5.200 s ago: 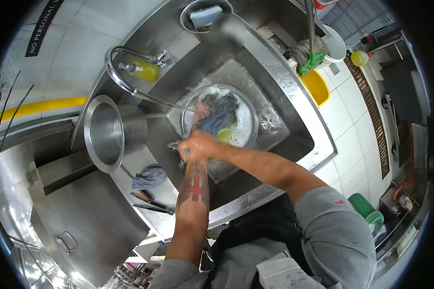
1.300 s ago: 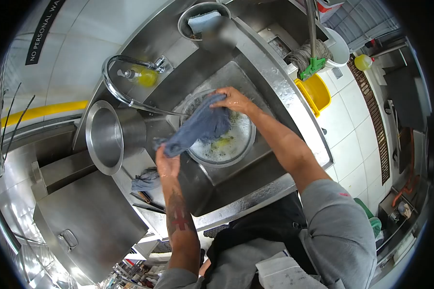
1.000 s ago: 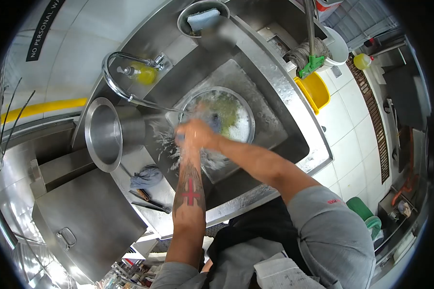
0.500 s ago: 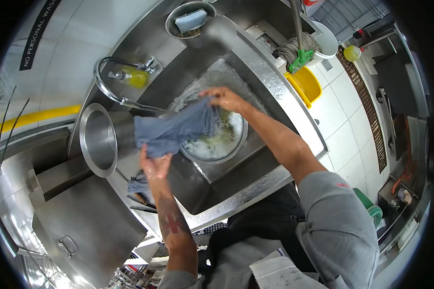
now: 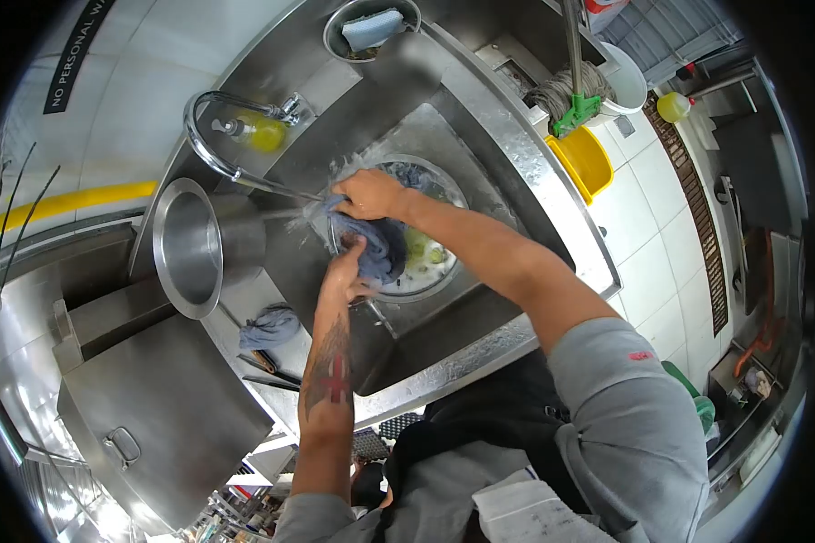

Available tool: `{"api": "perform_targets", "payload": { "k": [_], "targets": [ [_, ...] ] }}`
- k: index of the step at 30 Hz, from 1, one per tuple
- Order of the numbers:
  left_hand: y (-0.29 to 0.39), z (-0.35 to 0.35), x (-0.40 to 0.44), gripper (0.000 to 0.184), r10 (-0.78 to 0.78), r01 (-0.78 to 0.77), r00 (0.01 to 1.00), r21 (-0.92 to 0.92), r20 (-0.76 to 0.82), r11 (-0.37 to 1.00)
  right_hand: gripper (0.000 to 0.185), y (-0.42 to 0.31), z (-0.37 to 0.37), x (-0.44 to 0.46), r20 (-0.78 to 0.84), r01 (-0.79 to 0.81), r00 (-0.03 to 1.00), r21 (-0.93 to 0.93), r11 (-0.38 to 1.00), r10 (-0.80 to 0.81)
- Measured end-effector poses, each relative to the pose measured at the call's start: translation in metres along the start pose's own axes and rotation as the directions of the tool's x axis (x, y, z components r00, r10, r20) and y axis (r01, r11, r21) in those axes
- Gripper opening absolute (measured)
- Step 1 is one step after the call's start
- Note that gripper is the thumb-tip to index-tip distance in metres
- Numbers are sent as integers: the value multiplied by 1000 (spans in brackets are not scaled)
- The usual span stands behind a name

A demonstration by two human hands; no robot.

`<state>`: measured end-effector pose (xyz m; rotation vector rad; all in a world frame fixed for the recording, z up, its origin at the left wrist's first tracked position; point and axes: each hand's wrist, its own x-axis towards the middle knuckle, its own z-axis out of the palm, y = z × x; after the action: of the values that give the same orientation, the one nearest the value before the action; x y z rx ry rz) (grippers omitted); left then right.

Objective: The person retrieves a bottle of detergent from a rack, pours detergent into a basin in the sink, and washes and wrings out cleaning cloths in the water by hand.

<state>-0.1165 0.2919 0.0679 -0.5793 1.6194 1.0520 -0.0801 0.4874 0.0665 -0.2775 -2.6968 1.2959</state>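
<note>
1 blue-grey cloth [image 5: 380,252] is bunched between the right hand [image 5: 369,194] and the left hand [image 5: 342,273], over the left side of a round metal bowl [image 5: 423,294]. This bowl stands inside the sink [image 5: 417,348] and carries foamy water, with something yellow-green in it that I cannot identify. The right hand is closed around the upper end of the cloth, near the mouth of the tap [image 5: 210,145]. The left hand is partly open, its thumb against the cloth and its fingers lower, a little blurred; I cannot tell how firmly it grips.

Splashes show near the tap mouth, so I judge that the step in hand is rinsing or rubbing the cloth by hand. The next move, in my opinion, calls for a secure hold at both ends, with the cloth over the bowl, so that water falls inside.

Along the left edge of the sink, on the counter [image 5: 453,374], lies a grey rag [image 5: 270,326], with dark-bladed tools [image 5: 267,362] just beside it. Behind the tap, at the back edge, stands a yellow soap bottle [image 5: 263,135].
</note>
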Motion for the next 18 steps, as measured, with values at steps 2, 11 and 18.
{"api": "perform_targets", "payload": {
  "k": [2,11,18],
  "targets": [
    [8,-10,-10,43,748,-590,653,699,119,404,26,-9,-11,3,94,71,993,2,997,-71],
    [65,-31,-88,37,758,-616,582,-449,295,647,37,44,-46,-37,196,-160,977,385,909,89],
    [27,26,65,47,790,-171,587,-926,178,336,37,-50,18,-16,-323,146,946,528,836,39]
  ]
}}
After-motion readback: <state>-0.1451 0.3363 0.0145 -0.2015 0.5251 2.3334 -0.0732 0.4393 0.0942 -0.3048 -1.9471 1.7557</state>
